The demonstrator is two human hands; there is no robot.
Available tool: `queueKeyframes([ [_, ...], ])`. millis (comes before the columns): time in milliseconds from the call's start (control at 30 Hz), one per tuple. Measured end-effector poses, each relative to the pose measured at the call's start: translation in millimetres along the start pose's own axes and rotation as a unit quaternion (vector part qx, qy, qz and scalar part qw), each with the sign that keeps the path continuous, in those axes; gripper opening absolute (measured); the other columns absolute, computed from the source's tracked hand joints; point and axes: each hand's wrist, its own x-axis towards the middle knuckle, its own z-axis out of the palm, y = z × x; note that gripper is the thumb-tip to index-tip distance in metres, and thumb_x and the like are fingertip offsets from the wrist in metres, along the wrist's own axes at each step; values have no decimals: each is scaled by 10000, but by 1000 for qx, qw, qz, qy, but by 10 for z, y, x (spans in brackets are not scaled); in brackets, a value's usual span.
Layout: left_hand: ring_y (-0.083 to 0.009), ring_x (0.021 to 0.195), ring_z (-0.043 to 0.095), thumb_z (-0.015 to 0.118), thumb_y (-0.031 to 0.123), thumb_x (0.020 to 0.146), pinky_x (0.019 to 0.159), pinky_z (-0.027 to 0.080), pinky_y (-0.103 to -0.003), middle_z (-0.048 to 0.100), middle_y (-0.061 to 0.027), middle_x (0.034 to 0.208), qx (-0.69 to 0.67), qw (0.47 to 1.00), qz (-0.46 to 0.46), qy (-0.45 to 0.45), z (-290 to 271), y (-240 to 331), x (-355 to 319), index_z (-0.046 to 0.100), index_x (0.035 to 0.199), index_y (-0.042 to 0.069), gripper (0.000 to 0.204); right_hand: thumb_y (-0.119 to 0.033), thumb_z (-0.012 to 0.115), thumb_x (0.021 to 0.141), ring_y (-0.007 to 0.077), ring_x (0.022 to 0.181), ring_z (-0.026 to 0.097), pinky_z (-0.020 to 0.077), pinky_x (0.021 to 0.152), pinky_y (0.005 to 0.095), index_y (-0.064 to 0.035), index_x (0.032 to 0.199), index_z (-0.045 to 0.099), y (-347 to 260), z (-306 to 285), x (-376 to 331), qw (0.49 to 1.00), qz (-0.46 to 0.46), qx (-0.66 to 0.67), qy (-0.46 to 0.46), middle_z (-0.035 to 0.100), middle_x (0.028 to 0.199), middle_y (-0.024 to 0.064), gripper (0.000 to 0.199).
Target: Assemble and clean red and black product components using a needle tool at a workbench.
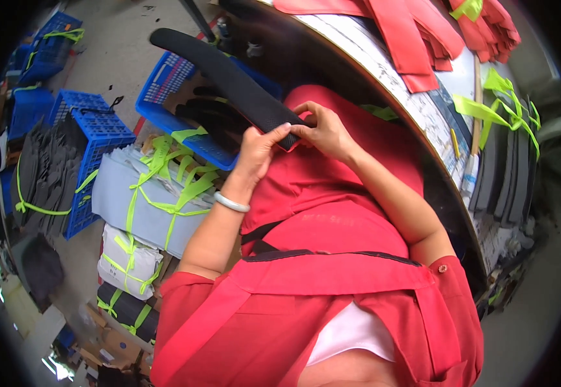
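Observation:
A long black textured strip (229,77) with a rounded far end and a red lower edge slants across my lap, reaching out over a blue crate. My left hand (256,149) is closed on its near end, the thumb pressed on top. My right hand (327,131) pinches the same end, thumb and fingers close to the left thumb. What the fingers do beneath the strip is hidden. Under both hands lies my red apron (332,187). Several dark pieces (213,116) lie in the blue crate (153,90) just beyond my left hand.
To my right, a worktable (384,71) with a curved-looking edge bears red fabric pieces (406,48), a yellow pen (455,143) and tied grey strips (500,171). On the left stand tied light-grey bundles (116,184), a white package (116,258) and another blue crate (87,122) beside dark fabric (48,168).

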Motion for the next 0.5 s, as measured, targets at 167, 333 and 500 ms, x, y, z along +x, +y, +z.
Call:
queueKeyframes([
  [167, -228, 1000, 645, 613, -24, 901, 926, 527, -350, 659, -138, 1076, -138, 987, -60, 64, -383, -141, -128, 617, 1088, -56, 190, -145, 642, 930, 81, 628, 577, 465, 565, 247, -53, 1196, 562, -66, 155, -41, 995, -28, -92, 9, 624, 724, 29, 292],
  [333, -227, 940, 654, 682, -14, 853, 848, 547, -392, 668, -120, 1015, -108, 979, -127, 120, -1258, -399, 313, 629, 1037, -35, 193, -136, 544, 978, 60, 644, 559, 463, 568, 206, -17, 1109, 607, 62, 47, 6, 995, 49, 80, -14, 613, 757, 14, 187],
  [500, -332, 1041, 603, 673, 223, 912, 970, 482, -450, 612, -165, 1115, -175, 934, -237, 205, -1937, -611, 996, 550, 1148, -68, 395, -114, 560, 963, 72, 643, 585, 486, 572, 222, -17, 1038, 641, 33, 57, 37, 996, 30, 78, -1, 631, 751, 22, 147],
])
